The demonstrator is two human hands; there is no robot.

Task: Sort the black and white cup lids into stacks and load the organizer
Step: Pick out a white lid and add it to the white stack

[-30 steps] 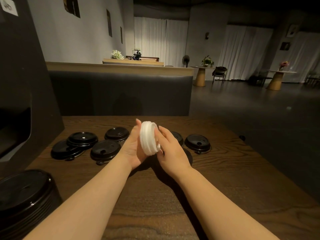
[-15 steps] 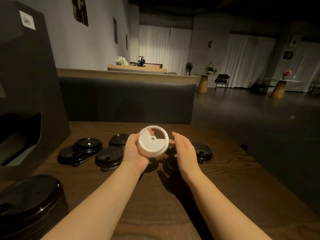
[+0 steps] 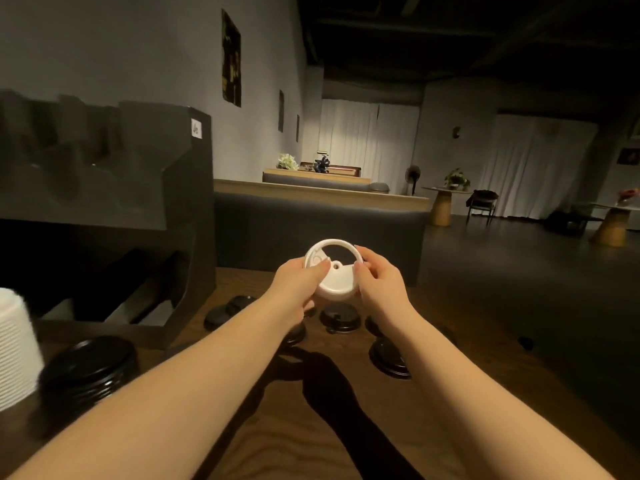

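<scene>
A small stack of white lids is held in the air over the table, its top face turned toward me. My left hand grips its left side, thumb across the top. My right hand grips its right side with curled fingers. Several black lids lie loose on the wooden table below the hands, such as a black lid in the middle and another black lid to the right. The black organizer stands at the left with dark slots in its lower part.
A stack of black lids sits at the near left beside a white ribbed stack at the frame's edge. A dark bench back runs behind the table. The table's right edge drops to dark floor.
The white lids have risen and turned from edge-on to face me. My right hand, which had let go, now grips the right side again. The view swung left, showing more of the organizer.
</scene>
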